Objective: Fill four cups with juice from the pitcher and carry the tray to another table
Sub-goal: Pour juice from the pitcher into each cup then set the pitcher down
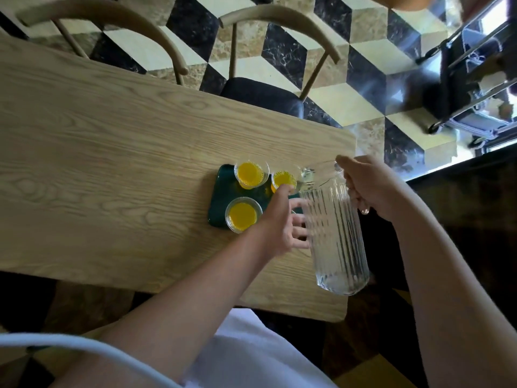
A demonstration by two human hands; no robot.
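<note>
So the pitcher (337, 233) is up off the table (112, 169) at the right of centre, tipped with its mouth toward the tray, and it looks see-through with no orange left in it that I can make out. The right hand (369, 186) has its fingers curled around the handle near the top. The left hand (282, 222) is just left of the pitcher with the fingers spread loose; some of them go behind the ribbed glass, so I can't tell if they're touching it or something on the tray. The dark green tray (223, 189) sits near the middle of the frame, close to the table's right end. Three cups on it plainly have orange juice: one at the tray's upper left (251, 173), one at its upper right (284, 180) right under the pitcher's spout with the left hand's fingertip at its rim, and one at the lower left (242, 215). The lower right corner of the tray is hidden by the hand and pitcher. Two wooden chairs (279, 51) stand along the top of the frame on a patterned tile floor (363, 88).
</note>
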